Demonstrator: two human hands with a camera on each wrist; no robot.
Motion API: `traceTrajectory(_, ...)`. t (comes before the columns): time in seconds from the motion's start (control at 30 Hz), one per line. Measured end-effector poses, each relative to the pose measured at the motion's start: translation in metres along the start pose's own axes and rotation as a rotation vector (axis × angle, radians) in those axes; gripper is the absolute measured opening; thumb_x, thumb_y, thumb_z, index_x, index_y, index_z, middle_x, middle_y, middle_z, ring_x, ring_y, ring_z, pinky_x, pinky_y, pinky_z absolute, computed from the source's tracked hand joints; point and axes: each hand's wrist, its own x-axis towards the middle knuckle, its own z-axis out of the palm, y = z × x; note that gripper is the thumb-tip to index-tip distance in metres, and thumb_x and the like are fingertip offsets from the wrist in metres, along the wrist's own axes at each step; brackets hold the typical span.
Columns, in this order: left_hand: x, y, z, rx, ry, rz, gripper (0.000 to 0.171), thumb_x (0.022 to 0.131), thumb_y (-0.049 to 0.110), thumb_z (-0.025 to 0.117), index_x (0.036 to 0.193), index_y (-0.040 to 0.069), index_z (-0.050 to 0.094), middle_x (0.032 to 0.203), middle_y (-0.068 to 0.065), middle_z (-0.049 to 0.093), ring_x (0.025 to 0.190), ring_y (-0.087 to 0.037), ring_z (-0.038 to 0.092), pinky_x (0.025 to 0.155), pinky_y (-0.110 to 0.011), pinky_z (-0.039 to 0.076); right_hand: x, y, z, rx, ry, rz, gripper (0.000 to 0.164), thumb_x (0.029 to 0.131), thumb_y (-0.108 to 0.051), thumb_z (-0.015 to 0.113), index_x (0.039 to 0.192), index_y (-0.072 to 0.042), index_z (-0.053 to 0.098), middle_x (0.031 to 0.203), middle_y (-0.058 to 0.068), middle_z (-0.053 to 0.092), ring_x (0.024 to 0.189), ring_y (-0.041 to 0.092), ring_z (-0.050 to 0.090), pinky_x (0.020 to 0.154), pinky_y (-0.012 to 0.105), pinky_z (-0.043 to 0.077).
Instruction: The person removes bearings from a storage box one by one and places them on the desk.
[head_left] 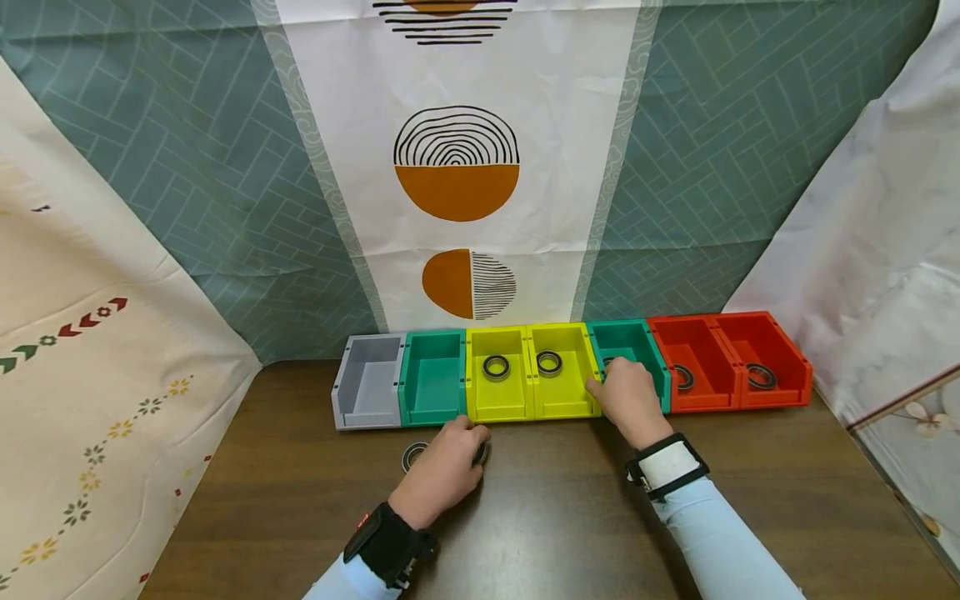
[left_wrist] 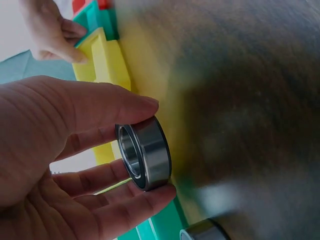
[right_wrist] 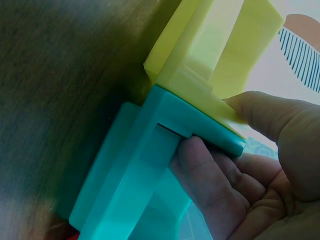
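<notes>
The bearing [left_wrist: 156,155] is in your left hand [left_wrist: 75,150], thumb on one edge and fingertips on the other. Your left wrist view shows its steel band and open bore; from the head, your knuckles cover all but a sliver. Whether it touches the bench [head_left: 555,533] you cannot tell. Just left of that hand, a second bearing [head_left: 412,454] lies on the wood.

Your right hand [head_left: 630,400] reaches over the right-hand green bin [right_wrist: 120,170]. Only its own wrist view shows the grip: thumb against the adjoining yellow bin [right_wrist: 195,55], fingers curled inside the green one, pinching the walls between. The head view alone shows a bearing [head_left: 609,361] partly hidden beyond those knuckles.

Both your forearms slant inward from the lower edge, backs of the hands up.
</notes>
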Motion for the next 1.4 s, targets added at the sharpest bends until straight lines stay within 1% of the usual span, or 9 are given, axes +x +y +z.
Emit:
traceTrajectory(0.13, 0.0, -0.001, 0.005, 0.015, 0.013, 0.026, 0.028, 0.08, 0.009, 0.068, 0.107, 0.01, 0.065, 0.101, -0.008, 0.058, 0.088, -0.017, 0.053, 0.077, -0.031, 0.051, 0.0, -0.002, -0.001, 0.002, -0.02, 0.018, 0.035, 0.086, -0.033, 0.063, 0.087, 0.002, 0.061, 0.067, 0.011, 0.054, 0.059, 0.021, 0.053, 0.046, 0.024, 0.043)
traceTrajectory(0.33, -0.001, -0.001, 0.007, 0.022, 0.007, 0.031, 0.027, 0.081, 0.01, 0.068, 0.107, 0.01, 0.065, 0.1, -0.008, 0.058, 0.087, -0.017, 0.052, 0.078, -0.031, 0.051, -0.001, -0.004, -0.001, -0.002, -0.01, 0.015, 0.033, 0.086, -0.032, 0.063, 0.08, 0.0, 0.061, 0.064, 0.01, 0.052, 0.058, 0.022, 0.053, 0.046, 0.025, 0.042)
traceTrajectory(0.43, -0.001, -0.001, 0.006, 0.019, -0.005, 0.026, 0.028, 0.08, 0.01, 0.068, 0.108, 0.01, 0.064, 0.101, -0.008, 0.058, 0.088, -0.017, 0.052, 0.079, -0.031, 0.051, -0.001, -0.004, -0.002, -0.003, -0.01, 0.016, 0.033, 0.086, -0.032, 0.063, 0.079, 0.0, 0.061, 0.063, 0.01, 0.052, 0.058, 0.022, 0.053, 0.045, 0.025, 0.042)
traceTrajectory(0.6, -0.002, 0.0, 0.005, 0.009, -0.036, 0.011, 0.031, 0.079, 0.009, 0.069, 0.109, 0.01, 0.064, 0.103, -0.009, 0.057, 0.088, -0.018, 0.051, 0.079, -0.032, 0.051, 0.0, -0.004, -0.002, -0.001, -0.023, 0.028, 0.034, 0.086, -0.032, 0.063, 0.086, 0.002, 0.061, 0.067, 0.011, 0.054, 0.06, 0.022, 0.054, 0.046, 0.024, 0.043)
traceTrajectory(0.77, -0.003, 0.0, 0.004, 0.029, -0.054, 0.013, 0.033, 0.077, 0.008, 0.07, 0.109, 0.01, 0.064, 0.1, -0.008, 0.057, 0.088, -0.017, 0.05, 0.079, -0.032, 0.051, 0.002, -0.003, -0.002, -0.003, -0.033, 0.039, 0.036, 0.086, -0.032, 0.063, 0.092, 0.003, 0.061, 0.07, 0.012, 0.056, 0.062, 0.022, 0.054, 0.047, 0.024, 0.044)
traceTrajectory(0.97, -0.002, -0.001, 0.005, 0.041, -0.064, 0.02, 0.033, 0.077, 0.009, 0.071, 0.109, 0.01, 0.065, 0.098, -0.007, 0.059, 0.089, -0.018, 0.051, 0.081, -0.033, 0.05, 0.002, -0.002, -0.002, -0.009, -0.024, 0.017, 0.035, 0.086, -0.032, 0.063, 0.087, 0.003, 0.062, 0.068, 0.011, 0.055, 0.06, 0.022, 0.054, 0.047, 0.025, 0.043)
traceTrajectory(1.13, -0.001, -0.001, 0.003, 0.037, -0.064, 0.021, 0.032, 0.076, 0.009, 0.071, 0.108, 0.009, 0.066, 0.096, -0.006, 0.059, 0.088, -0.017, 0.052, 0.08, -0.032, 0.051, 0.001, -0.002, -0.002, -0.007, -0.015, 0.006, 0.034, 0.086, -0.032, 0.063, 0.085, 0.002, 0.061, 0.066, 0.01, 0.054, 0.059, 0.022, 0.053, 0.046, 0.025, 0.043)
traceTrajectory(1.27, 0.0, 0.001, -0.001, 0.026, -0.057, 0.022, 0.027, 0.079, 0.013, 0.071, 0.105, 0.009, 0.067, 0.093, -0.004, 0.06, 0.084, -0.015, 0.051, 0.078, -0.031, 0.05, 0.0, -0.002, -0.002, -0.003, -0.013, 0.007, 0.034, 0.086, -0.032, 0.063, 0.085, 0.002, 0.06, 0.066, 0.011, 0.054, 0.059, 0.022, 0.053, 0.046, 0.025, 0.043)
traceTrajectory(1.4, 0.002, 0.005, -0.012, 0.013, -0.043, 0.01, 0.025, 0.081, 0.019, 0.07, 0.104, 0.009, 0.067, 0.091, -0.003, 0.059, 0.08, -0.014, 0.05, 0.074, -0.029, 0.05, 0.0, -0.002, -0.002, -0.002, -0.017, 0.015, 0.034, 0.086, -0.032, 0.063, 0.086, 0.002, 0.06, 0.067, 0.011, 0.054, 0.059, 0.022, 0.053, 0.046, 0.025, 0.043)
